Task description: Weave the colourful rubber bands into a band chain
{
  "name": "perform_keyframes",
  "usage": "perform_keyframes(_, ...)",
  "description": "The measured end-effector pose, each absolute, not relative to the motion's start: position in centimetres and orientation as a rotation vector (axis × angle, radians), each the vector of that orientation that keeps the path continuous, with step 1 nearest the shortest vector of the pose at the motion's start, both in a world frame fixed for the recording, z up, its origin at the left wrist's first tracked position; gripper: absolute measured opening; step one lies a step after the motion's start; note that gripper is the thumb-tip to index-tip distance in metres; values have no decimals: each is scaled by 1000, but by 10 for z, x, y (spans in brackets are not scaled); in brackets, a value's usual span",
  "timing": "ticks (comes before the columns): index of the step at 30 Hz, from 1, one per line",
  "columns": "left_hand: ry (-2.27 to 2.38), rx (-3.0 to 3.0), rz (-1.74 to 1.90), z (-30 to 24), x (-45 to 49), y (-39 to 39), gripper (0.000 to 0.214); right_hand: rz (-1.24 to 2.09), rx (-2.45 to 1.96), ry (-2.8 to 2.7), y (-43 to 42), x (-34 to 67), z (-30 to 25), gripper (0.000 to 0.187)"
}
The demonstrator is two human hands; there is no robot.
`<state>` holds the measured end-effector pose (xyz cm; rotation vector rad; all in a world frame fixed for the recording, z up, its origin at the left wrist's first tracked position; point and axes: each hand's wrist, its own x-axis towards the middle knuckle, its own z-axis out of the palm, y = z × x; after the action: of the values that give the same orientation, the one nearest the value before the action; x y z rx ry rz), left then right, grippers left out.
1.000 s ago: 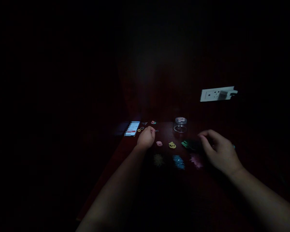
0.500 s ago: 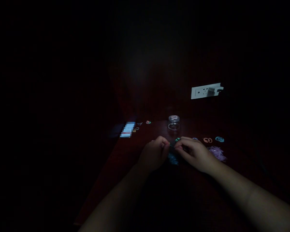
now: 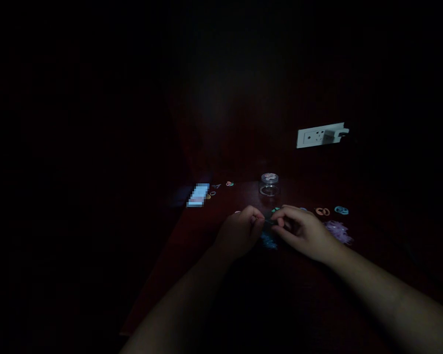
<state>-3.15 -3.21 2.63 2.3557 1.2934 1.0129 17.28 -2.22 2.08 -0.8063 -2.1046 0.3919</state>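
Observation:
The scene is very dark. My left hand (image 3: 240, 232) and my right hand (image 3: 303, 231) meet over a dark red table (image 3: 192, 255), both with fingers pinched on a small dark item (image 3: 269, 219) that I cannot make out. Under them lies a blue pile of tiny pieces (image 3: 268, 240). A purple pile (image 3: 338, 231) sits just right of my right hand. Small coloured rings lie near it: an orange one (image 3: 322, 212) and a blue one (image 3: 341, 210).
A small glass jar (image 3: 269, 184) stands at the back of the table. A lit phone (image 3: 198, 194) lies at the back left, with a few small rings (image 3: 229, 184) beside it. A white wall socket (image 3: 320, 135) with a plug in it is on the right.
One second ago my hands were apart, the left near the phone and the right over a dark pile. They came together at the middle and have stayed pinched there.

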Motion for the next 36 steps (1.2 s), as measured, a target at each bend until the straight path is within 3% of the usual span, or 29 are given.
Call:
perform_keyframes(30, 1094, 2321, 1130, 21, -34, -28, 20, 387, -791, -2137, -23, 173, 22, 15)
perform_keyframes(36, 1111, 2363, 1152, 23, -33, -29, 13, 400, -810, -2119, -22, 172, 18, 5)
